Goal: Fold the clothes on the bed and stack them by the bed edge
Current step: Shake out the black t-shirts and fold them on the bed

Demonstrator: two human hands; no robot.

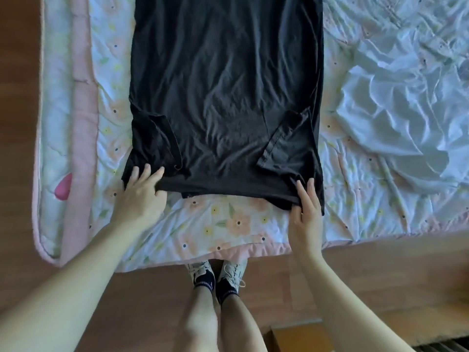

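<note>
Soft daylight falls across the bed (253, 224) — brightest on the white sheet (406, 110) at its right side, which nearly glares. The black shirt (225, 97) shows faint sheen. Edges bow outward — forearms nearest the camera look soft.

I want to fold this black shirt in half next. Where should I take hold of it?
Grip the black shirt at its two near corners, coming from the bed edge. Both sleeves already lie folded inward, and the left hand and right hand already sit there.
</note>
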